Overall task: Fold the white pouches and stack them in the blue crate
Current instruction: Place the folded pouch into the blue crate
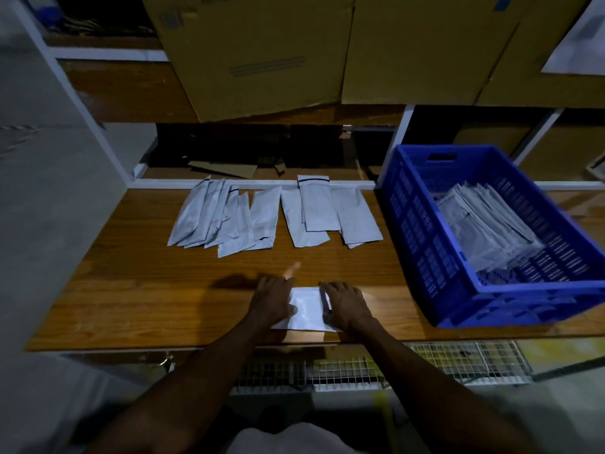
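Two bare forearms reach into view from the bottom of the frame, uncovered from the elbow region down to the wrists, with no sleeve edge showing on either arm. The left hand (273,298) and the right hand (347,304) wear no gloves, and no watch, band or ring can be made out on them in the dim light. Between the arms, at the very bottom edge, a pale, whitish garment (281,440) covers the person's front; its fabric looks plain and unmarked, though the low light and blur hide any seams, buttons or print
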Demonstrator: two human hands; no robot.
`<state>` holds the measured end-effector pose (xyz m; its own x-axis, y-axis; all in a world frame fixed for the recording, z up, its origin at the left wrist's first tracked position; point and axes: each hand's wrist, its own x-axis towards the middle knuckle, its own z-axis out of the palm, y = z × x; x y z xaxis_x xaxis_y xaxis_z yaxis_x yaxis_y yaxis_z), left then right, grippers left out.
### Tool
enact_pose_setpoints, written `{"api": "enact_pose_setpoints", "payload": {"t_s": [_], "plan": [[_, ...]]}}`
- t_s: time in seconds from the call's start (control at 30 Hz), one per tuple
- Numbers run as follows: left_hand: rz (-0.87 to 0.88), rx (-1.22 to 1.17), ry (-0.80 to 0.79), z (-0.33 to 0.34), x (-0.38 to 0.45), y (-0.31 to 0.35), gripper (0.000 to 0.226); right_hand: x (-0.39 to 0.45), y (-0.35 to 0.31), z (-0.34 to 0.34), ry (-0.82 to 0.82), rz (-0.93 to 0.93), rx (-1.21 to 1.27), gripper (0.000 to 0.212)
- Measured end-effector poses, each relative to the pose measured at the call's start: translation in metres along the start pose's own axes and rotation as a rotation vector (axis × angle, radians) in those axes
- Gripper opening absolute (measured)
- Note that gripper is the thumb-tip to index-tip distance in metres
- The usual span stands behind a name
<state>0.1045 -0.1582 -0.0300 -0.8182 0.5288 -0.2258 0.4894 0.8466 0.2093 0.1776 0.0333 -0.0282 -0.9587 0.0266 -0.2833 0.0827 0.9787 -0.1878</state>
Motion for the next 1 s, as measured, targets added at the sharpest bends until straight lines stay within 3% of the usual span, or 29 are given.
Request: {"api": "enact_pose_setpoints", "payload": {"t_s": [0.1,0.33,0.53,0.63,0.77,1.0], "plan": [[0.027,0.061,0.001,-0.005,0.004,0.000,0.075,0.000,0.000,-0.005,0.042,-0.015,-0.032,0.075],[0.116,0.124,0.125,-0.020,0.004,0.009,0.043,-0.008,-0.007,-0.033,0.202,-0.055,-0.100,0.032],[0.201,0.067,0.246,-0.037,0.002,0.012,0.018,-0.012,-0.015,-0.053,0.171,-0.057,-0.032,0.044],[0.235,0.117,0.335,-0.043,0.005,0.012,0.043,-0.013,-0.013,-0.057,0.213,-0.043,-0.080,0.049],[0.326,0.160,0.523,-0.043,0.017,0.008,0.045,-0.011,-0.009,-0.061,0.253,-0.005,-0.103,0.063],[0.291,0.121,0.468,-0.091,0.032,0.035,0.071,-0.009,0.003,-0.087,0.401,0.034,-0.058,0.066]]}}
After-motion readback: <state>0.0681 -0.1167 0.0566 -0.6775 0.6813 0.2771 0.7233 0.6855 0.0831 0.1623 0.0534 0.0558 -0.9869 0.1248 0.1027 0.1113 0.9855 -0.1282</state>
